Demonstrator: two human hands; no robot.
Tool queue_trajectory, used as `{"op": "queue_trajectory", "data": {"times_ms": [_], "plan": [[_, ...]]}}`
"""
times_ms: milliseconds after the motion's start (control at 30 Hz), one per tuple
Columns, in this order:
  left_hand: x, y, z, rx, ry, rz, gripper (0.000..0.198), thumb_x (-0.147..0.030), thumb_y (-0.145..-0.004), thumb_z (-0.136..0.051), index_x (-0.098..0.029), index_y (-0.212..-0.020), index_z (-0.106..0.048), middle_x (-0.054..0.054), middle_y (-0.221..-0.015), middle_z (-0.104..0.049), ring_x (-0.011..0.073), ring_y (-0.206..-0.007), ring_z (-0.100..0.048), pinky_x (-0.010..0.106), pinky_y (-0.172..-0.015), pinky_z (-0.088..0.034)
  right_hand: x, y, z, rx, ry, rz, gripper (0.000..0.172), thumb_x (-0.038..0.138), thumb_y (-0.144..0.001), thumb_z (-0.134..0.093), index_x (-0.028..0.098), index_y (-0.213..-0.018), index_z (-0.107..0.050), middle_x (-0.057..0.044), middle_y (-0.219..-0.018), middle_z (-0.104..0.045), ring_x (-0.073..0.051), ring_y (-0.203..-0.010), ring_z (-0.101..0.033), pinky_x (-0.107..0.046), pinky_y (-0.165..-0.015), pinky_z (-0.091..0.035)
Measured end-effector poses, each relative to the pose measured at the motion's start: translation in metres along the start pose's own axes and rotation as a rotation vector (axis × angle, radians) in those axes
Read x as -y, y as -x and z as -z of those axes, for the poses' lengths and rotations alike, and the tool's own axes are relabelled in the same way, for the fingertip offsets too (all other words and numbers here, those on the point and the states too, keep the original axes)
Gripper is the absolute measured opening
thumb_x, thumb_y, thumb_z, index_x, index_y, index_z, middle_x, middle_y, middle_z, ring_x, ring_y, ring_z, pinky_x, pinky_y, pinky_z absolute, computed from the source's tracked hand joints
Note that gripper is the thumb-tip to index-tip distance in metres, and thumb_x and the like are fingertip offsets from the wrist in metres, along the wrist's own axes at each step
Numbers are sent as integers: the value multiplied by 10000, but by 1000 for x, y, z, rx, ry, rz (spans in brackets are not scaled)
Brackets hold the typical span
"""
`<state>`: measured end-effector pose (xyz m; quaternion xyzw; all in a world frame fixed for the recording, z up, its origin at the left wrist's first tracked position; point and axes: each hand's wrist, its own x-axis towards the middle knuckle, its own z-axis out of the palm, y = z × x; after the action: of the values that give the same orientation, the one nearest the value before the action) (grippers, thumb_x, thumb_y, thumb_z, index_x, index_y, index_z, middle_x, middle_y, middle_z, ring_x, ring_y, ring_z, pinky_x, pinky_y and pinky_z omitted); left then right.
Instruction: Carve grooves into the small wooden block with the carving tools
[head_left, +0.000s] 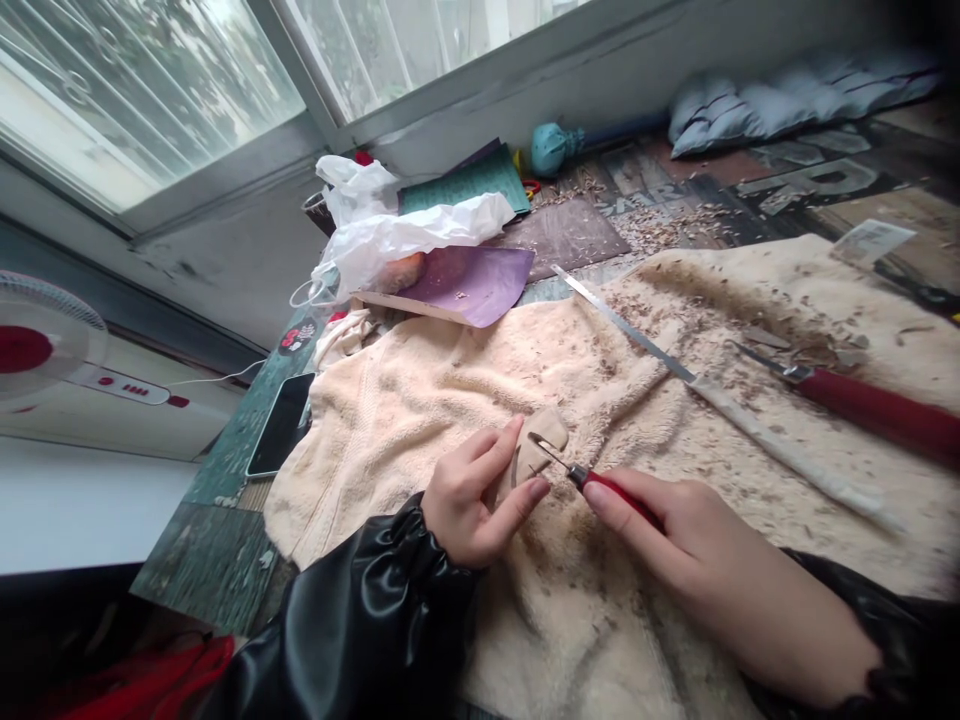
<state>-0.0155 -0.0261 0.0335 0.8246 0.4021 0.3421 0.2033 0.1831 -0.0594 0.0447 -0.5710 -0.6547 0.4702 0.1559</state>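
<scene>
My left hand is closed around a small pale beige block, pressing it down on the cream towel. Whether the block is wood or clay I cannot tell. In my right hand is a carving tool with a red handle and a thin, curved metal end. That end meets or hovers just over the block's upper face, beside my left thumb and fingers. Dark marks show on the block near the tip. Brown shavings are scattered over the towel around both hands.
To the right lie a long thin blade with a wrapped handle and another red-handled tool. Purple sheet, white plastic bag and green booklet are farther back. A phone and fan stand left.
</scene>
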Motion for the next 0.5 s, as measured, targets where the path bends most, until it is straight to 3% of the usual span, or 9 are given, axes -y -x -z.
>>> {"op": "queue_trajectory", "data": {"times_ms": [267, 500], "plan": [[-5, 0, -6, -42, -48, 130, 456, -344, -864, -543, -83, -1236, -578, 104, -887, -658, 174, -767, -627, 270, -684, -526, -3, -2, -18, -179, 179, -1, 435, 511, -917, -218, 224, -802, -523, -77, -677, -653, -251, -676, -644, -335, -602, -421], [0, -2, -2, -32, 56, 124, 471, -375, -874, -521, -61, -1218, -594, 130, -970, -675, 193, -814, -643, 290, -747, -515, -2, -5, 4, -46, 70, 35, 442, 545, -911, -277, 236, -782, -566, -38, -708, -662, -218, -702, -617, -331, -655, -417]]}}
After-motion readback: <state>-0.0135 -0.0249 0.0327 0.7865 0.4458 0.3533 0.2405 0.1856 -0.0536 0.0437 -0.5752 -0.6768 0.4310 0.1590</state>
